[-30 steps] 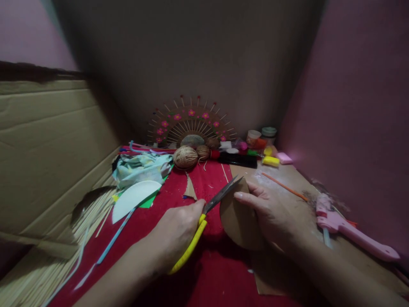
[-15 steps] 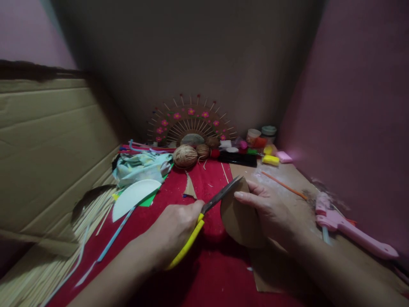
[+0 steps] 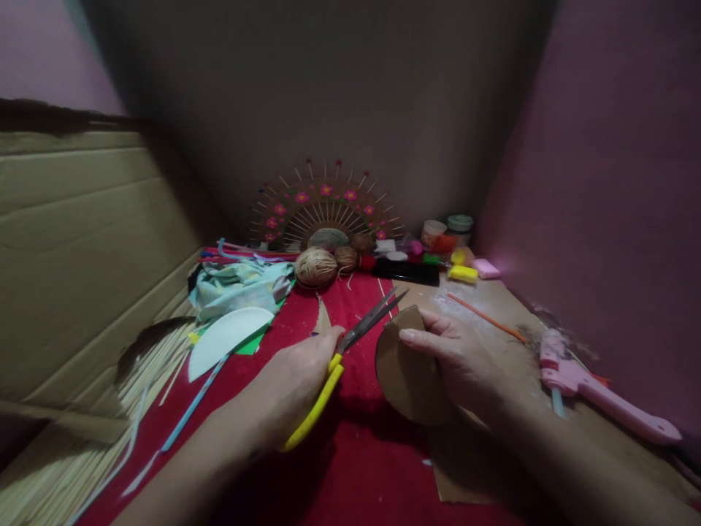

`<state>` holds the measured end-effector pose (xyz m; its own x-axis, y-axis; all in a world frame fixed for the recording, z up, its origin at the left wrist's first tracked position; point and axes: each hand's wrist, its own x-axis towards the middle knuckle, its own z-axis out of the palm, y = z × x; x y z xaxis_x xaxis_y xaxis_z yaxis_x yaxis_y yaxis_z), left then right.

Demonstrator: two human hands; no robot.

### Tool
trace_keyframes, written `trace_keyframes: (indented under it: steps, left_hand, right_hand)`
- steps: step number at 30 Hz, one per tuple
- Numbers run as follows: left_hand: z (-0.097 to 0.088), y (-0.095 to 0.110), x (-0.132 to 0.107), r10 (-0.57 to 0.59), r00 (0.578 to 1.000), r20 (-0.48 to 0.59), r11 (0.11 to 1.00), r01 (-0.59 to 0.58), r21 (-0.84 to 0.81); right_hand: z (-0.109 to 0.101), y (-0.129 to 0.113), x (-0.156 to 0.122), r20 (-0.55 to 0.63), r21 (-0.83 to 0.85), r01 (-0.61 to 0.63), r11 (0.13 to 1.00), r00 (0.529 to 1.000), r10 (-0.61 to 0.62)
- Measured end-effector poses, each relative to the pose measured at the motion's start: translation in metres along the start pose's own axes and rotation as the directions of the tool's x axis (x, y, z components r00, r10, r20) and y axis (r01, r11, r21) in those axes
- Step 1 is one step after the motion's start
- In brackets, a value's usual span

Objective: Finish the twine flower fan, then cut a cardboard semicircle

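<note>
Yellow-handled scissors (image 3: 318, 413) are gripped in my left hand (image 3: 293, 383), their blades slightly parted and pointing up to the right. My right hand (image 3: 457, 358) pinches a piece of brown cardboard (image 3: 405, 372) with a rounded left edge, thumb on the near face. The blade tips are just left of and above the cardboard's top edge, apart from it. Beyond my left hand a pointed cardboard scrap (image 3: 322, 315) lies on the red cloth (image 3: 361, 460), its lower end hidden by that hand.
A pink glue gun (image 3: 602, 398) lies at the right by an orange stick (image 3: 487, 318). Twine balls (image 3: 316, 267) and a flowered fan (image 3: 327, 193) stand at the back. At the left are patterned cloth (image 3: 241, 286), a white half-round piece (image 3: 227, 340) and thin wooden sticks (image 3: 71, 478).
The scissors have moved left, away from the cardboard's top edge, and their blades have parted a little. The cardboard remains in my right hand, tilted slightly differently.
</note>
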<state>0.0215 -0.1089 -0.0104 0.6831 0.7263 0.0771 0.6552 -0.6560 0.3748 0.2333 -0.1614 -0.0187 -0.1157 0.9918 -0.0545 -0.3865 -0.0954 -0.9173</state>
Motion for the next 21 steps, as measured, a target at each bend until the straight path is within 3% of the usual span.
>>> trace_keyframes:
  steps: [3, 14, 21]
  left_hand:
    - [0.0011, 0.0023, -0.0006, 0.019, 0.998, 0.054, 0.999, -0.021, 0.041]
    - [0.0043, 0.0035, -0.0011, 0.055, 0.996, 0.068, 0.992, -0.062, 0.113]
    - [0.0008, 0.0043, -0.002, 0.073, 0.991, 0.111, 0.981, -0.092, 0.169]
  right_hand:
    - [0.0023, -0.0016, 0.0, 0.01, 0.02, -0.009, 1.0, 1.0, 0.009]
    - [0.0023, -0.0003, 0.0011, 0.045, 0.016, 0.0, 1.0, 0.999, -0.001]
    - [-0.0032, 0.0011, 0.001, 0.055, -0.034, -0.053, 0.998, 0.997, 0.055]
